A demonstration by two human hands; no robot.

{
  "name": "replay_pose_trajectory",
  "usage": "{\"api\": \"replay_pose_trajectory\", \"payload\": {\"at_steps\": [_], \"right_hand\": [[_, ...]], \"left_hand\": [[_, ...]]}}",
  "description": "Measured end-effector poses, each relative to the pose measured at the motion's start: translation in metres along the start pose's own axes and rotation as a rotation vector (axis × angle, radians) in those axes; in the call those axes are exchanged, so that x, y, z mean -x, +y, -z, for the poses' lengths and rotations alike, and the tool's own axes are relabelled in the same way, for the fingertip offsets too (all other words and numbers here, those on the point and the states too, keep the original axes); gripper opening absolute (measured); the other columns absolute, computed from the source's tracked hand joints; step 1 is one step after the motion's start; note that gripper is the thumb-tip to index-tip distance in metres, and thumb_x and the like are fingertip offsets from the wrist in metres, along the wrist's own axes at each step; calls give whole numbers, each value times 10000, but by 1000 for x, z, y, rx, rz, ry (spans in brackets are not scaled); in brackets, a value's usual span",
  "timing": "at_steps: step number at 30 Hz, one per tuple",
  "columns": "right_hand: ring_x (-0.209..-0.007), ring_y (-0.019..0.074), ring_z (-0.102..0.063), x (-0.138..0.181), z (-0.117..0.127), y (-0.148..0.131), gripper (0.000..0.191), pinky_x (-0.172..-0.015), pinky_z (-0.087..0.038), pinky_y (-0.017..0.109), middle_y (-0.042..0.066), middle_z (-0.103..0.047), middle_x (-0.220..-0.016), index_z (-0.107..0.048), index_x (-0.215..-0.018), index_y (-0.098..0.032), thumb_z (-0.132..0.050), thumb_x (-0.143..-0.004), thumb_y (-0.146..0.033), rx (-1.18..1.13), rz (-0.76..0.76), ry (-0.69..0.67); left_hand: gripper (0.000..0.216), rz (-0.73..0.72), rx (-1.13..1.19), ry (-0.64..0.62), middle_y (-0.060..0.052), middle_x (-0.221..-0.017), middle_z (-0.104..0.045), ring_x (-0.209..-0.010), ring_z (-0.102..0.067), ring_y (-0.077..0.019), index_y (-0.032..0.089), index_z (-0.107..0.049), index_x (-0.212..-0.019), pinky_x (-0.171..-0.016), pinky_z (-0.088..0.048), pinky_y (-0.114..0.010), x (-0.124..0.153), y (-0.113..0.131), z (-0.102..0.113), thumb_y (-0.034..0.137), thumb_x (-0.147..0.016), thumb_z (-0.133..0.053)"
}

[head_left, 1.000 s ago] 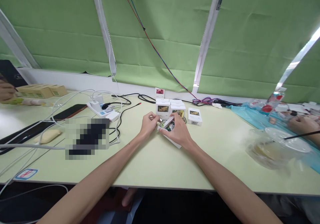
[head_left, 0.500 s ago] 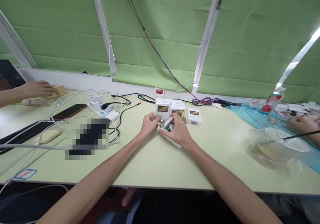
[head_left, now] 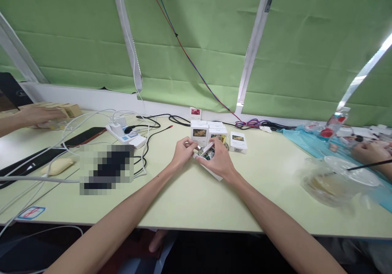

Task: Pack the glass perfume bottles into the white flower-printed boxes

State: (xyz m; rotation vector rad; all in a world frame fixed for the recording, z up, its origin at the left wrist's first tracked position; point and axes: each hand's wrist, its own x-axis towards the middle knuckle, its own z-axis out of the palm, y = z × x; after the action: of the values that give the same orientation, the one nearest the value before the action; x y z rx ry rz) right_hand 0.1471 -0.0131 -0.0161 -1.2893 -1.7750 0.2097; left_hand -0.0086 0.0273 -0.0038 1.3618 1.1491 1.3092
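"Leftward, a co-worker's hand (head_left: 39,115) had come in from the edge toward the tan boxes (head_left: 72,110) since the earlier frame, while your own hands hardly stirred. What did your worktop (head_left: 171,208) carry?"

"White boxes (head_left: 199,134) stood grouped just behind your hands, probably to stay within reach, with a separate box (head_left: 238,142) to their right. Your right hand (head_left: 219,159) gripped an opened white carton (head_left: 216,175) in front of that group, seemingly steadying it."

"And your left hand (head_left: 183,153)?"

"Its fingertips met at the carton's left corner, perhaps because the work was there; whether they pinched anything could not be told."

"Was any writing legible?"

"No brand was. Near your worktop's front edge, a blue-edged sticker (head_left: 32,212) bore an unclear red mark. Yellow flower pictures marked the white boxes, above print too tiny to read; smallest was the separate box's barcode (head_left: 239,150)."
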Motion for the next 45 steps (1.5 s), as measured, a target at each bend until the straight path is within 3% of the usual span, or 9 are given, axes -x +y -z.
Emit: {"api": "replay_pose_trajectory", "payload": {"at_steps": [10,25,45], "right_hand": [[-961,273,-643,0,2,3,573,-829,-522,406,77,-635,-1059,-480,-1132,-222,-767,-708,-480,-23,54,2],[-924,284,-649,0,-3,2,545,-806,-536,432,82,-621,-1029,-481,-1110,-224,-754,-705,-466,2,12,67],[-985,289,-643,1,2,1,553,-853,-529,434,95,-634,-1079,-479,-1118,-218,-756,-704,-458,-16,29,6]], "left_hand": [[285,2,1,-58,-18,-616,-693,-340,-374,-49,200,-446,-659,-357,-252,-200,-2,-1,2,340,-656,-694],[308,-28,1,-77,-21,-634,-700,-342,-380,-49,194,-471,-669,-357,-252,-206,-1,-3,2,376,-670,-720],[424,-19,2,-166,-21,-640,-682,-354,-386,-44,193,-463,-654,-358,-263,-200,-6,-8,6,448,-653,-801]]}}
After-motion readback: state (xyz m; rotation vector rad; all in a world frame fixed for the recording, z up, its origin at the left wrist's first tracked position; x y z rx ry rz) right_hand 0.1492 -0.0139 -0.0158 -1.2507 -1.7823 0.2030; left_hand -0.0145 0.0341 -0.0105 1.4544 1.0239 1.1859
